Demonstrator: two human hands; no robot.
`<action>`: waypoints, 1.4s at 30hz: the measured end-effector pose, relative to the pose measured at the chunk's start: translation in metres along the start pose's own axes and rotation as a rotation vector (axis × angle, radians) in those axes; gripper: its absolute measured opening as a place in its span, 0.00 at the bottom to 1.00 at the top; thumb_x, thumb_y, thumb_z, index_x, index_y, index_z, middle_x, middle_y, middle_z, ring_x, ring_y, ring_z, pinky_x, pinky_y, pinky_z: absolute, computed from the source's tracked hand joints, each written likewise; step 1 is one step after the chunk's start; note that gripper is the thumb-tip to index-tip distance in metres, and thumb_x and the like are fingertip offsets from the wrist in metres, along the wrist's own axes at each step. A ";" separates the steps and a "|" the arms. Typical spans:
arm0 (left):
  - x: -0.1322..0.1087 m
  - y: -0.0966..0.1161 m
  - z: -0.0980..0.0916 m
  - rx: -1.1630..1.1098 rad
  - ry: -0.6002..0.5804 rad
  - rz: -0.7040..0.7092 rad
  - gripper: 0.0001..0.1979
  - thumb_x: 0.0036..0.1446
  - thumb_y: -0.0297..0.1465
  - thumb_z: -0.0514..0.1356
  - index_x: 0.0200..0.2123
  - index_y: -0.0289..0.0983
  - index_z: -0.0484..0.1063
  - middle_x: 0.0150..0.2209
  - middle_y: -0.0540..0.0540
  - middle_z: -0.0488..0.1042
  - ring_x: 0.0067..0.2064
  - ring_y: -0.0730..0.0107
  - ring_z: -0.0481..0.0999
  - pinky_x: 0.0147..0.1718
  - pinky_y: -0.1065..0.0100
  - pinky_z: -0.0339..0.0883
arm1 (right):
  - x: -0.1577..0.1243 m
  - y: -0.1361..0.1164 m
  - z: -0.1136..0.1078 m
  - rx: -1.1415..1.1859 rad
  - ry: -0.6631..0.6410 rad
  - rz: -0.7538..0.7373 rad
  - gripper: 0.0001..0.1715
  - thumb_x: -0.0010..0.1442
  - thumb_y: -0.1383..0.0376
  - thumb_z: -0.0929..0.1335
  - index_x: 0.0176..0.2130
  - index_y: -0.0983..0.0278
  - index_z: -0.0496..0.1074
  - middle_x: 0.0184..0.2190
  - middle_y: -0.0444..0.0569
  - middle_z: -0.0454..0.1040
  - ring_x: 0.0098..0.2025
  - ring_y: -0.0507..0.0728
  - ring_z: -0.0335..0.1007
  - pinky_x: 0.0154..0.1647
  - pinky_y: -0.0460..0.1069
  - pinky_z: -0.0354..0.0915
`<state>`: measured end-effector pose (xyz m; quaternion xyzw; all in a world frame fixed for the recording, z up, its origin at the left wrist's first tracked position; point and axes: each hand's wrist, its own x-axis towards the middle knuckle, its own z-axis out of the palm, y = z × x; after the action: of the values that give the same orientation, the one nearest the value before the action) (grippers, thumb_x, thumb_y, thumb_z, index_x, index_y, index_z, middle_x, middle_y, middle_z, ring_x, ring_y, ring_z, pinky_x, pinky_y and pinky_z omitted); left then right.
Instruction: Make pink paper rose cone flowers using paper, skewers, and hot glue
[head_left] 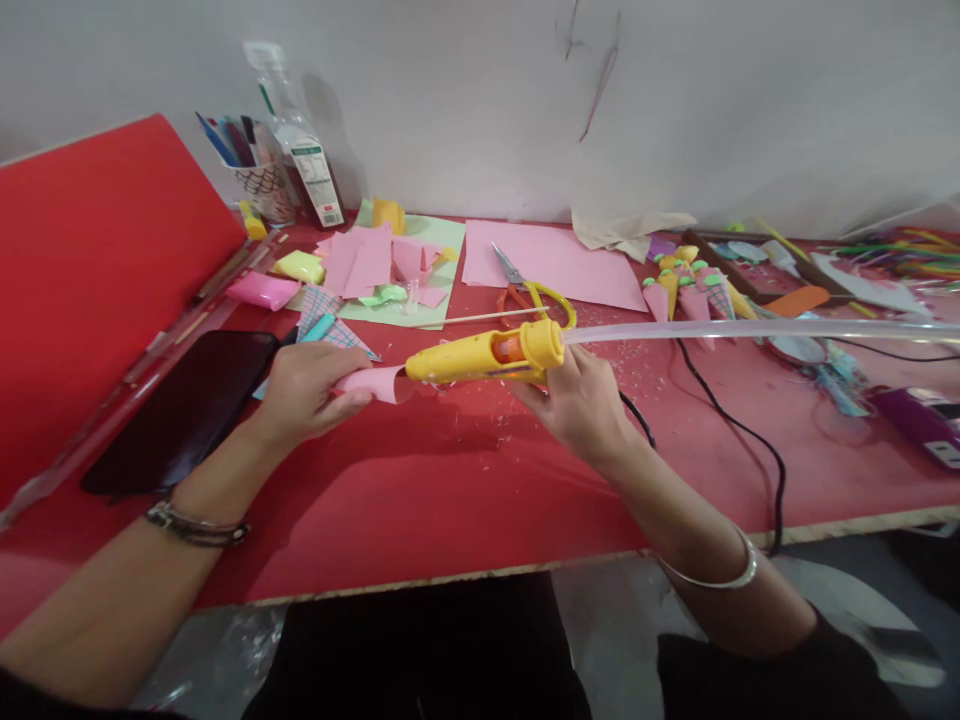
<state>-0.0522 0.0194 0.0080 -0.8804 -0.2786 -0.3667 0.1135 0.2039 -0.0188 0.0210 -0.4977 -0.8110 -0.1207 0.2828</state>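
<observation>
My right hand (589,408) grips a yellow hot glue gun (469,358) by its handle, with a long clear glue stick (720,331) running out of its back to the right. In my left hand (307,392) is a piece of pink paper (382,383) rolled into a cone or tube, pinched between thumb and fingers. The glue gun's nozzle points left, at or just inside the paper's open end; whether they touch, I cannot tell. Behind my left hand lies checked paper (330,318) with a light-blue stick-shaped thing on it.
Scissors (525,285) and pink sheets (559,262) lie behind the glue gun. At left are a dark phone (184,410), a bottle (311,165) and a pen cup (262,190). Several small paper cones (694,290) sit at right. A black cord (739,430) crosses the red tabletop (420,510).
</observation>
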 end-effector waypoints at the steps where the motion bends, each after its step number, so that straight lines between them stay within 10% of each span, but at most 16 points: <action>1: -0.001 -0.001 0.000 0.013 -0.003 0.000 0.24 0.59 0.45 0.38 0.24 0.39 0.64 0.16 0.50 0.66 0.19 0.74 0.65 0.18 0.71 0.56 | 0.000 0.000 -0.001 -0.004 -0.001 0.004 0.11 0.50 0.67 0.61 0.36 0.66 0.67 0.26 0.49 0.69 0.27 0.53 0.63 0.20 0.46 0.53; 42: 0.003 -0.004 -0.003 0.185 0.065 0.096 0.26 0.58 0.47 0.40 0.21 0.37 0.65 0.14 0.51 0.66 0.16 0.75 0.63 0.16 0.73 0.55 | 0.004 -0.005 -0.001 0.105 -0.066 0.114 0.16 0.48 0.67 0.57 0.39 0.66 0.62 0.21 0.46 0.68 0.19 0.52 0.61 0.17 0.45 0.50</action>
<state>-0.0548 0.0223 0.0124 -0.8662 -0.2648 -0.3619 0.2205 0.1983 -0.0187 0.0249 -0.5314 -0.7955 -0.0453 0.2879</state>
